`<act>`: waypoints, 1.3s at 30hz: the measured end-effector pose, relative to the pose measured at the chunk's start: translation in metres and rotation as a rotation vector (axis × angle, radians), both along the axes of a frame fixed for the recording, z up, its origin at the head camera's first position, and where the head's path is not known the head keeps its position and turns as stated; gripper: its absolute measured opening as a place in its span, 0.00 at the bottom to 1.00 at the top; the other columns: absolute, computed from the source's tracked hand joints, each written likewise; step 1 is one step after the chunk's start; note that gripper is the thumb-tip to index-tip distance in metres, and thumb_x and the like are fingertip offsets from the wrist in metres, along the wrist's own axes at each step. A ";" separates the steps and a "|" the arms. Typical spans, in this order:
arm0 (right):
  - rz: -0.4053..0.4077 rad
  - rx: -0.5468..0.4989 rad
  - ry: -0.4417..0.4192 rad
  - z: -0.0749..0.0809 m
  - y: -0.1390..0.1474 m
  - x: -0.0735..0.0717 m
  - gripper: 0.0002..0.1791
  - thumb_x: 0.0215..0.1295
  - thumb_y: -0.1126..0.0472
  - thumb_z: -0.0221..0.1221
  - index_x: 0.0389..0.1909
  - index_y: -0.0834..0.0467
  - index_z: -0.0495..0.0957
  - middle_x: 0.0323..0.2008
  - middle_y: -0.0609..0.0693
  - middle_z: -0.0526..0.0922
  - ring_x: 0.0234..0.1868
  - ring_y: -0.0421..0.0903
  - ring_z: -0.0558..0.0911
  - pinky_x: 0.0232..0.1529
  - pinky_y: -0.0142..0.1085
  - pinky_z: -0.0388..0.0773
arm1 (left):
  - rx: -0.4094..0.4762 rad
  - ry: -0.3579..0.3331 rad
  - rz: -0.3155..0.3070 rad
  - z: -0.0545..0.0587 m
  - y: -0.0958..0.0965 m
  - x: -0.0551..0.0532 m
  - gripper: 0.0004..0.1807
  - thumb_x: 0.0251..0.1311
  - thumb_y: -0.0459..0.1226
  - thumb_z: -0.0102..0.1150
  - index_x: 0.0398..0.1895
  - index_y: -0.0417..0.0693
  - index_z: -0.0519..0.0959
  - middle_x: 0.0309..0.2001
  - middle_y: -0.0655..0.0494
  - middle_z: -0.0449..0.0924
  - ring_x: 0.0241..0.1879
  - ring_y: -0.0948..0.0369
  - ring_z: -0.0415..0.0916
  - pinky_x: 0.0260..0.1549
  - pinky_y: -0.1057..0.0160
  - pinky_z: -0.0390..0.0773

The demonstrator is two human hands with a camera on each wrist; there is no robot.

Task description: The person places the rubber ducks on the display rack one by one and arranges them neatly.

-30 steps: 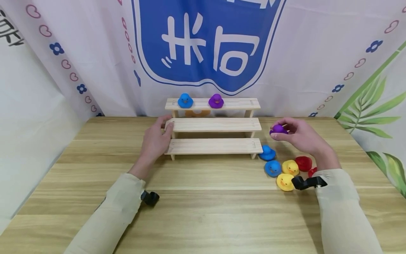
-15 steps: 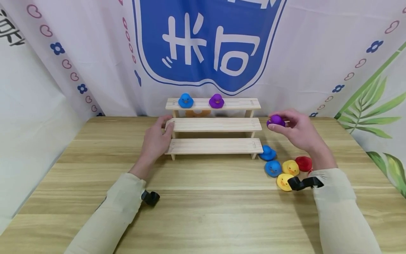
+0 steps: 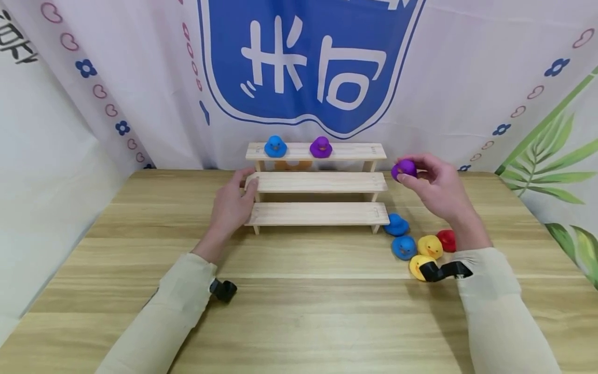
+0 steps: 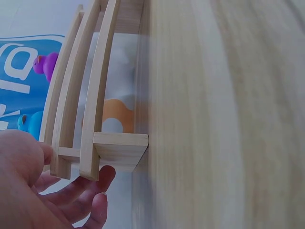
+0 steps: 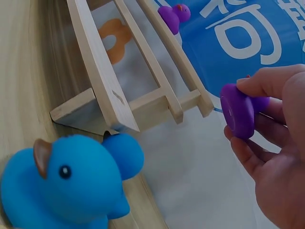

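Observation:
A purple rubber duck (image 3: 404,170) is pinched between the thumb and fingers of my right hand (image 3: 441,187), in the air just right of the shelf's top step. In the right wrist view the duck's flat base (image 5: 237,110) faces the camera. My left hand (image 3: 232,205) grips the left end of the three-step wooden shelf (image 3: 320,182), thumb at the middle step. The left wrist view shows its fingers (image 4: 78,195) curled about the board ends. On the top step sit a blue duck (image 3: 275,147) and another purple duck (image 3: 321,147).
Right of the shelf, blue ducks (image 3: 404,248), yellow ducks (image 3: 430,246) and a red duck (image 3: 446,240) lie on the wooden table (image 3: 299,311), partly behind the right wrist's camera mount. One blue duck (image 3: 396,225) lies against the bottom step's end. A printed curtain (image 3: 177,130) hangs behind.
My right hand has lifted the purple duck up and slightly left, toward the height of the top step. The left hand stays at the shelf's end.

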State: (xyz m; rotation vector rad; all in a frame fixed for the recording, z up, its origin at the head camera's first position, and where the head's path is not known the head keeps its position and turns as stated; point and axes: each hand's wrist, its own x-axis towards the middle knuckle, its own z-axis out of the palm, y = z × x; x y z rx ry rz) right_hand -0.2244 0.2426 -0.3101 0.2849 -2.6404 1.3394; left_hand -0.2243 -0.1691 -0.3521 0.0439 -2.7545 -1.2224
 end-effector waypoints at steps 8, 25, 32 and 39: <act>0.070 -0.091 0.089 0.002 -0.018 -0.003 0.22 0.76 0.61 0.62 0.68 0.59 0.79 0.60 0.50 0.75 0.60 0.42 0.75 0.60 0.18 0.73 | -0.006 -0.003 0.009 0.003 -0.002 0.000 0.29 0.84 0.52 0.42 0.81 0.55 0.66 0.69 0.39 0.76 0.28 0.55 0.71 0.34 0.55 0.75; 0.082 -0.178 0.082 -0.002 -0.040 -0.014 0.24 0.79 0.66 0.56 0.72 0.65 0.71 0.71 0.61 0.75 0.73 0.56 0.75 0.76 0.39 0.71 | 0.002 0.006 -0.004 0.003 0.000 0.002 0.28 0.84 0.50 0.43 0.80 0.53 0.66 0.66 0.38 0.78 0.20 0.60 0.65 0.24 0.60 0.70; 0.100 -0.111 0.099 0.002 -0.046 -0.026 0.24 0.79 0.64 0.55 0.72 0.62 0.71 0.70 0.61 0.76 0.71 0.57 0.76 0.77 0.52 0.69 | -0.009 0.008 0.007 0.002 0.001 0.000 0.28 0.84 0.50 0.42 0.80 0.53 0.67 0.66 0.39 0.78 0.26 0.55 0.69 0.32 0.57 0.73; 0.108 -0.077 0.069 0.002 -0.052 -0.037 0.24 0.79 0.65 0.54 0.72 0.61 0.71 0.68 0.62 0.76 0.70 0.58 0.73 0.74 0.55 0.69 | -0.009 0.004 0.005 0.002 0.000 0.000 0.28 0.84 0.51 0.42 0.80 0.54 0.66 0.69 0.37 0.76 0.43 0.47 0.77 0.51 0.47 0.78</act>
